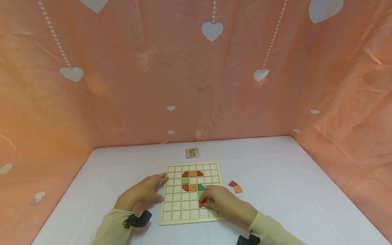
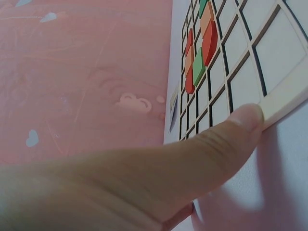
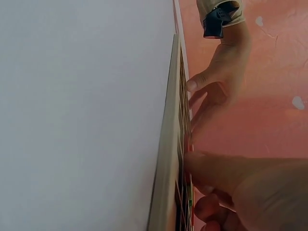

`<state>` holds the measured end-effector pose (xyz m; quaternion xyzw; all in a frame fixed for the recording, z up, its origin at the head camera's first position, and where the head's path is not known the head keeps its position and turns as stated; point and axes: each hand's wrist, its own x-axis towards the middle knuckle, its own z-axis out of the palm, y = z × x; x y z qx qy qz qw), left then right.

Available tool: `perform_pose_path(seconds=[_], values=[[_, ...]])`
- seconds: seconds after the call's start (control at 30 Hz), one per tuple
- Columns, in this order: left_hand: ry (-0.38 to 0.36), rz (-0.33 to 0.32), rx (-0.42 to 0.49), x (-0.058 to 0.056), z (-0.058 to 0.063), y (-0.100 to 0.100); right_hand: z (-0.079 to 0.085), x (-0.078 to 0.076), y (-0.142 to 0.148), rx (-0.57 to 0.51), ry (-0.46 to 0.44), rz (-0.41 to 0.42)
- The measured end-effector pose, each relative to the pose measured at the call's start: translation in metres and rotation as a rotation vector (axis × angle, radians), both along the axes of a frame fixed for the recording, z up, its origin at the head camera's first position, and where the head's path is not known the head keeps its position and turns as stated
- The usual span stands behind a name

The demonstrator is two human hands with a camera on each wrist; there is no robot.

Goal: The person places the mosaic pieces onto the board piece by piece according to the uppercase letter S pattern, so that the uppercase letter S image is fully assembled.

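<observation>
A pale wooden grid board (image 1: pixel 180 222) lies on the table. My left hand (image 1: pixel 145 190) touches its left edge, fingers extended; in the left wrist view the thumb (image 2: pixel 248 117) presses on the rim. Over the lower right cells my right hand (image 1: pixel 223 201) pinches a red curved-edge tile (image 1: pixel 201 203) between thumb and fingers. On the grid sit red rounded tiles (image 1: pixel 185 188), orange square tiles (image 1: pixel 193 187), a light green square tile (image 1: pixel 185 180) and a dark green rounded tile (image 1: pixel 200 186). Another light green tile (image 1: pixel 200 193) is partly hidden by the right fingers.
Right of the board lie a loose red tile (image 1: pixel 232 183) and an orange square tile (image 1: pixel 238 189), close together. Beyond the board's far edge is a small pattern card (image 1: pixel 192 153) showing an S-like figure. Orange curtains (image 1: pixel 196 75) with white hearts enclose the white table (image 1: pixel 269 170).
</observation>
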<state>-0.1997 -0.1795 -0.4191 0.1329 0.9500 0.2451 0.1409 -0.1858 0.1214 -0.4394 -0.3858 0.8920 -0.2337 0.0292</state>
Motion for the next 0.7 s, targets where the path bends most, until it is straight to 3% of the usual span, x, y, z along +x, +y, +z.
perform_pose_path(seconds=[0.13,0.33,0.53,0.7], values=[[0.003,-0.005,0.009,0.000,-0.001,-0.001,0.002,-0.001,0.002,-0.018,-0.046,-0.009],[0.016,-0.014,0.017,-0.001,0.000,-0.001,0.008,-0.006,0.008,-0.069,-0.185,-0.069],[0.011,-0.009,0.009,-0.001,-0.001,-0.001,0.009,-0.014,0.015,-0.080,-0.125,-0.049],[0.002,0.004,0.015,-0.001,-0.003,-0.001,0.011,-0.015,0.019,-0.090,-0.137,-0.080]])
